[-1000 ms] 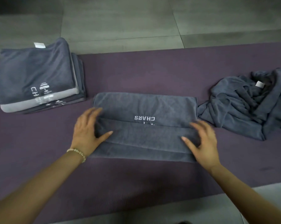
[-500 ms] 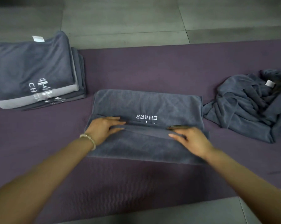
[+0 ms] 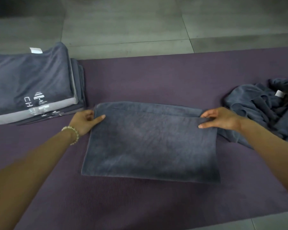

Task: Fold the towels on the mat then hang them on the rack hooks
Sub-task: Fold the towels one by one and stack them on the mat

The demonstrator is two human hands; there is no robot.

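A grey towel (image 3: pixel 150 143) lies folded into a rectangle in the middle of the purple mat (image 3: pixel 156 77). Its printed lettering is hidden under the fold. My left hand (image 3: pixel 85 122) pinches the towel's far left corner between thumb and fingers. My right hand (image 3: pixel 219 119) pinches the far right corner of the upper layer. A stack of folded grey towels (image 3: pixel 32 83) with white lettering sits at the mat's far left. A crumpled heap of unfolded grey towels (image 3: pixel 262 107) lies at the right. No rack or hooks are in view.
Grey floor tiles (image 3: pixel 123 27) run beyond the mat's far edge, and a strip of floor shows at the near right corner. Bare mat lies between the towel and me.
Both hands took the near layer's edge and carried it away from me over the far half, covering the lettering. They have slid outward to the far corners.
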